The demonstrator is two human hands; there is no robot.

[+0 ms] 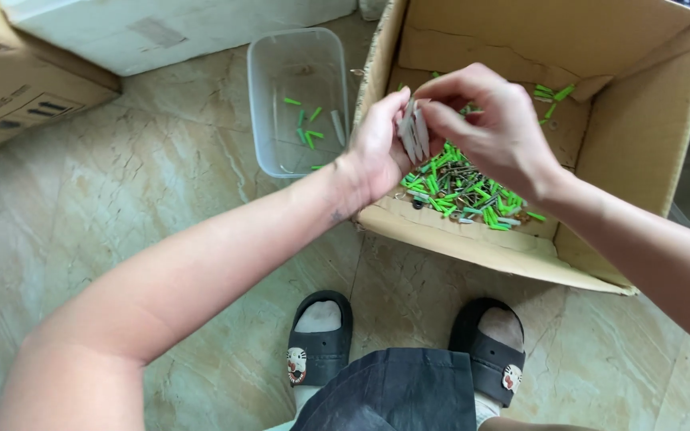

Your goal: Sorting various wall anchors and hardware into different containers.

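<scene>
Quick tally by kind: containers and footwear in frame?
Cardboard boxes: 2, one with the plug pile under both hands, one at far left
Clear tub: 1
White box: 1
Sandals: 2, left, right
Total: 6

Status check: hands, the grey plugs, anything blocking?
Left hand grips a bundle of grey plugs; right hand pinches the same bundle. Both over the cardboard box of green plugs and screws. Nothing in the way.
</scene>
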